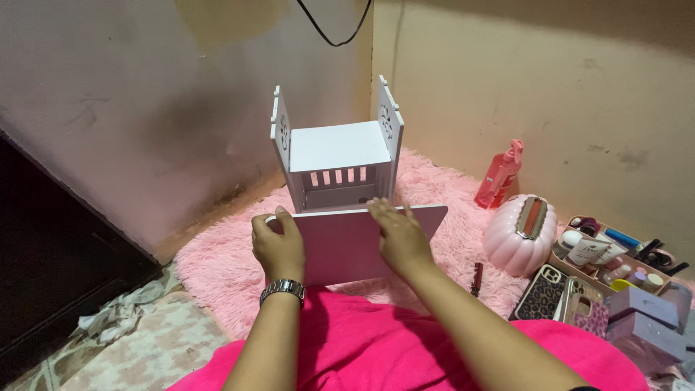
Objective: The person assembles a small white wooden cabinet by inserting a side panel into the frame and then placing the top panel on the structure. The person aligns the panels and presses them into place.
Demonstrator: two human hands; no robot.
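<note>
The fingers of the left hand point(278, 246) curl over the top left corner of a white panel point(362, 242), gripping its edge, while the right hand point(399, 235) lies with fingers pressed together and flat over the panel's upper edge, right of its middle. The panel stands upright on its long edge, just near of a small white shelf unit point(337, 156) on the pink fluffy rug point(217, 268). As far as can be judged, the unit is partly built: two carved side pieces, a flat top board and a slatted piece below are already joined, and the held panel is not yet fixed to anything. A steel wristwatch point(283, 289) sits on the left wrist. Farther right lie a pink spray bottle point(498, 176), a pumpkin-shaped pink container point(520, 233) and a tray of cosmetics point(615, 261).
</note>
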